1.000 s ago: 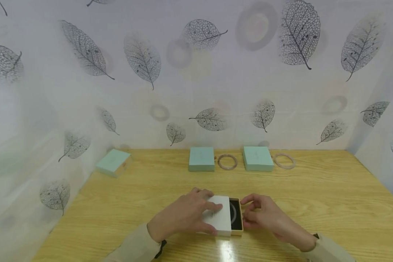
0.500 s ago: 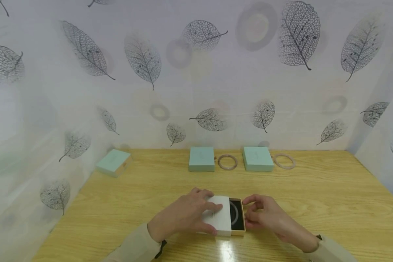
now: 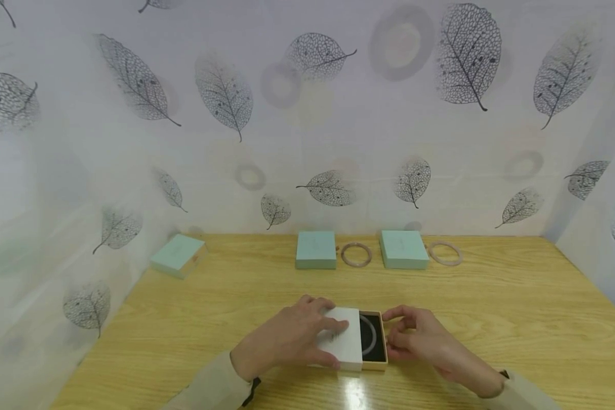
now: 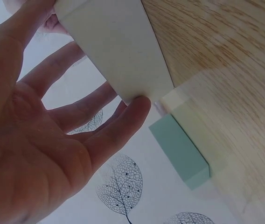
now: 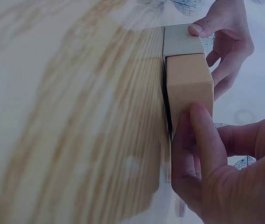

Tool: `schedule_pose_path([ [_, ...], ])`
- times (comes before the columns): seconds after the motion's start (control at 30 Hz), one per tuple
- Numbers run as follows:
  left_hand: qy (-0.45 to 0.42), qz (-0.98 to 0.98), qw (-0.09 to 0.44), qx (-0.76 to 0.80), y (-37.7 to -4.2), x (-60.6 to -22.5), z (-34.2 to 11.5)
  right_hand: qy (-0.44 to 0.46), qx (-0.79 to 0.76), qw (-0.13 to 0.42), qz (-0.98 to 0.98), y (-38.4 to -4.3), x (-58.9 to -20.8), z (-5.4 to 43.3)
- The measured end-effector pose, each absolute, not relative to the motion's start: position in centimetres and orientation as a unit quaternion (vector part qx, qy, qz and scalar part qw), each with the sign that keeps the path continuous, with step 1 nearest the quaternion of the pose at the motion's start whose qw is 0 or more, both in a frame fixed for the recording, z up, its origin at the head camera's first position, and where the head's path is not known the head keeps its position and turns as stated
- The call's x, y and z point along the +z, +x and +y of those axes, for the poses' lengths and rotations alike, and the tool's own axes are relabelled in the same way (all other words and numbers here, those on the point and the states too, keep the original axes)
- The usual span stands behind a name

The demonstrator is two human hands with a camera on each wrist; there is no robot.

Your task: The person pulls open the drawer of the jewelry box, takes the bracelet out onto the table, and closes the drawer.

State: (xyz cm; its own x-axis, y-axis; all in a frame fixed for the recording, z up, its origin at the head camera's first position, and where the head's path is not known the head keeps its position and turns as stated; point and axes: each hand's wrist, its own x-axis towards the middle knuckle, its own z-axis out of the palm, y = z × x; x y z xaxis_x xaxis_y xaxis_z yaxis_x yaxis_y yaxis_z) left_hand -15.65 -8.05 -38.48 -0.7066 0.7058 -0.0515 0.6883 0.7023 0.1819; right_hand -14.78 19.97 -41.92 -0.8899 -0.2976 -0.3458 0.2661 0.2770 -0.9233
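Note:
A white box sleeve point(image 3: 345, 341) lies on the table in front of me, my left hand point(image 3: 292, 336) gripping it across the top with thumb and fingers at opposite edges. From its right side sticks out a tan drawer point(image 5: 191, 88) lined in black. A pale bangle point(image 3: 372, 336) sits in the drawer, partly hidden under the sleeve. At the drawer's front end, my right hand point(image 3: 420, 339) pinches with thumb and finger; what lies between the fingertips is hidden. The left wrist view shows a finger bent over the edge of the sleeve.
Along the back stand two mint green boxes point(image 3: 315, 249), each with a bangle point(image 3: 356, 254) at its right. Another mint box point(image 3: 179, 254) sits at the far left corner. Leaf-patterned cloth point(image 3: 307, 142) hangs behind and beside the wooden table point(image 3: 225, 285).
The drawer has slid a little farther right out of the sleeve, showing more of the bangle. My right hand has moved right with it; my left hand stays in place.

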Motion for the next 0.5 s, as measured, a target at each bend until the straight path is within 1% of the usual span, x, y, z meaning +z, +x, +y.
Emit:
schedule_pose_path([
  [0.5, 0.387, 0.918, 0.047, 0.07, -15.64, -38.58, -8.13, -0.025, -0.603, 0.236, 0.761, -14.75, -41.95, 20.63],
])
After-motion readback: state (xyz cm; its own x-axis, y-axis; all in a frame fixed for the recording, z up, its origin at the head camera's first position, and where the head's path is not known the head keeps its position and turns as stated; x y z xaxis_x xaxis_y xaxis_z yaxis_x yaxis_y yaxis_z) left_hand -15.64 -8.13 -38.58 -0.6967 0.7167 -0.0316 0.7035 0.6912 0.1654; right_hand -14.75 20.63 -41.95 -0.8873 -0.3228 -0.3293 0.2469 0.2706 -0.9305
